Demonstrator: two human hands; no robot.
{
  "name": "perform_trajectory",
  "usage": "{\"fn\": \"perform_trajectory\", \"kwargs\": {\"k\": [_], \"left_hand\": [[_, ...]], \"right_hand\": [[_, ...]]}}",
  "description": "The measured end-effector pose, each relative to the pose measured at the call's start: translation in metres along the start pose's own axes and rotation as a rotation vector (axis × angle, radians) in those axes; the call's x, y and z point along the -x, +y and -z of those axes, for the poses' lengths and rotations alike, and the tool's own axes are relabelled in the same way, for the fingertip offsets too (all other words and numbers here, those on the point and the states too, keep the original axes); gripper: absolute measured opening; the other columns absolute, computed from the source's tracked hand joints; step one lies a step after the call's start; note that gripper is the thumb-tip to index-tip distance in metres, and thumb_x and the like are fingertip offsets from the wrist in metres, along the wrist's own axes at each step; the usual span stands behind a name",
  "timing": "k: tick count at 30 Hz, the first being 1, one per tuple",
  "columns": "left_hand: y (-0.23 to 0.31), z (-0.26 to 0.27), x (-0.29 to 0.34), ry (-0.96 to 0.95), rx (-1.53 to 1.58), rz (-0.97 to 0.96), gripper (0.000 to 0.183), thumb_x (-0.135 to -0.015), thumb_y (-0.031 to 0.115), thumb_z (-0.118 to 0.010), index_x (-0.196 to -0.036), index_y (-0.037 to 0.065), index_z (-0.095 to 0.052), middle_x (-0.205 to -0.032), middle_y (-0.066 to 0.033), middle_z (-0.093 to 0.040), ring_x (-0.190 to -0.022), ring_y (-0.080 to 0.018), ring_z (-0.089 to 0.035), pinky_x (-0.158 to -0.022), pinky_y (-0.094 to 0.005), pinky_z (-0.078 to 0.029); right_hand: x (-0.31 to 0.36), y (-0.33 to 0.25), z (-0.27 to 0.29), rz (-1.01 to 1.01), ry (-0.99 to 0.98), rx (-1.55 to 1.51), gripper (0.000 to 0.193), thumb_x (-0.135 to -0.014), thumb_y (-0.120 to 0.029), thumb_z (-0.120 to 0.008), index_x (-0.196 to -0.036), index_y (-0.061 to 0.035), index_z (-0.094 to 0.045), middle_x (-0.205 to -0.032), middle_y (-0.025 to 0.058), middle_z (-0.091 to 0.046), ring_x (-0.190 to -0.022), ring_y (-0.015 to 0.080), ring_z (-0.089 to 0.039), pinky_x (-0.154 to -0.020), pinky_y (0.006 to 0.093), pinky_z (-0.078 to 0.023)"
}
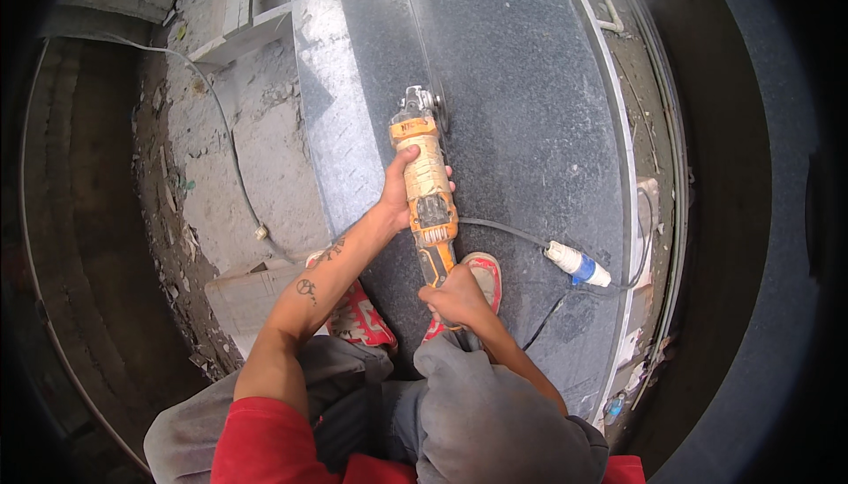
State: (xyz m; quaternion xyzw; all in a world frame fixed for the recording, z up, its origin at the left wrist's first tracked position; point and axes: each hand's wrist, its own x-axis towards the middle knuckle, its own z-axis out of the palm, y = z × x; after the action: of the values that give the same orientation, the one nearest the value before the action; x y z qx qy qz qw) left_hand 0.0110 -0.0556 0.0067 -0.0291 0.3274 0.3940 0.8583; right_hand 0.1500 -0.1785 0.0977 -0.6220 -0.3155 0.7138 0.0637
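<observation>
An orange and black angle grinder, its middle wrapped in pale tape, is held lengthwise in both hands over a dark grey stone slab. My left hand wraps round the taped body, thumb on top and fingertips showing on the far side. Around the rear handle my right hand is closed. The grinder's disc, seen nearly edge-on, sits at the right of the metal head, at the near end of a thin line running up the slab. Whether it touches the stone I cannot tell.
A cable runs right from the grinder to a white and blue plug connector lying on the slab. My red and white shoes stand on the slab. Rubble and a pale frame lie left, with another cable. Dust hangs at the top.
</observation>
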Motion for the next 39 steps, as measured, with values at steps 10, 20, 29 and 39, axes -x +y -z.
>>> {"fn": "perform_trajectory", "kwargs": {"k": [10,20,29,39], "left_hand": [[-0.005,-0.002,0.005,0.066,-0.020,0.003,0.057,-0.086,0.053,-0.056,-0.116,0.006,-0.050,-0.092,-0.0154,-0.064,-0.077,-0.0297,-0.068,-0.062,-0.0456,-0.060],[0.036,-0.005,-0.030,0.053,-0.009,0.018,0.056,-0.085,0.052,-0.057,-0.115,0.004,-0.051,-0.090,-0.0159,-0.064,-0.074,-0.0300,-0.068,-0.060,-0.0453,-0.061],[0.000,0.001,0.000,0.065,-0.037,-0.021,0.058,-0.087,0.051,-0.054,-0.119,0.003,-0.046,-0.093,-0.0154,-0.062,-0.076,-0.0297,-0.067,-0.062,-0.0469,-0.059],[0.020,-0.005,-0.017,0.076,-0.019,0.003,0.058,-0.087,0.050,-0.055,-0.119,0.002,-0.046,-0.090,-0.0157,-0.062,-0.075,-0.0294,-0.067,-0.059,-0.0481,-0.059]], "right_hand": [[0.007,0.001,0.001,-0.017,-0.011,0.003,0.020,-0.075,-0.010,-0.066,-0.061,0.0033,-0.060,-0.052,0.0103,-0.059,-0.043,0.0173,-0.059,-0.043,0.0328,-0.047],[-0.023,-0.040,0.007,0.039,-0.010,-0.074,0.021,-0.075,-0.011,-0.066,-0.060,0.0036,-0.060,-0.053,0.0094,-0.059,-0.043,0.0166,-0.059,-0.042,0.0322,-0.046],[-0.001,0.000,0.000,0.028,0.014,0.088,0.022,-0.076,-0.011,-0.066,-0.061,0.0044,-0.059,-0.052,0.0105,-0.059,-0.045,0.0172,-0.061,-0.043,0.0322,-0.047],[-0.015,-0.024,0.005,-0.014,-0.014,-0.047,0.021,-0.075,-0.009,-0.066,-0.060,0.0033,-0.059,-0.053,0.0086,-0.059,-0.042,0.0160,-0.058,-0.042,0.0318,-0.046]]}}
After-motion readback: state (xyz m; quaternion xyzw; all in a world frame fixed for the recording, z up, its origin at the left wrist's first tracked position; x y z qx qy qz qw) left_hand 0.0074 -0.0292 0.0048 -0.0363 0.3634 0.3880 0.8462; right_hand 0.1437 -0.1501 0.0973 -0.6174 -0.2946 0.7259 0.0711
